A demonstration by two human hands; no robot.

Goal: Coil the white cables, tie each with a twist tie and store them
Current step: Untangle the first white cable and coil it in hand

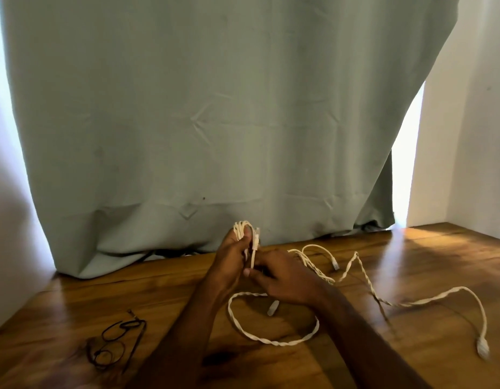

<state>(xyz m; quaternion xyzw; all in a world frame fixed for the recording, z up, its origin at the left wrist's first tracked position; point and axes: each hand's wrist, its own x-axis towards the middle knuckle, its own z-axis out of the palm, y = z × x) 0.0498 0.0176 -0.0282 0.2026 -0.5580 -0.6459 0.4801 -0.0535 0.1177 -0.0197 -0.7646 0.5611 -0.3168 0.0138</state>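
Note:
My left hand (230, 261) holds a small coil of white twisted cable (244, 230) upright, its loops sticking out above the fingers and a clear plug at its top. My right hand (282, 280) pinches the same cable just below that plug, touching the left hand. A loose loop of white cable (274, 342) lies on the wooden table (411, 360) under my wrists, with a plug end near the right hand. Another white cable (428, 300) trails in zigzags to the right and ends in a plug (483, 348) near the right edge.
Thin dark wire ties (117, 343) lie in loops on the table at the lower left. A grey-green curtain (215, 122) hangs down to the table's far edge. White walls stand on the left and right sides.

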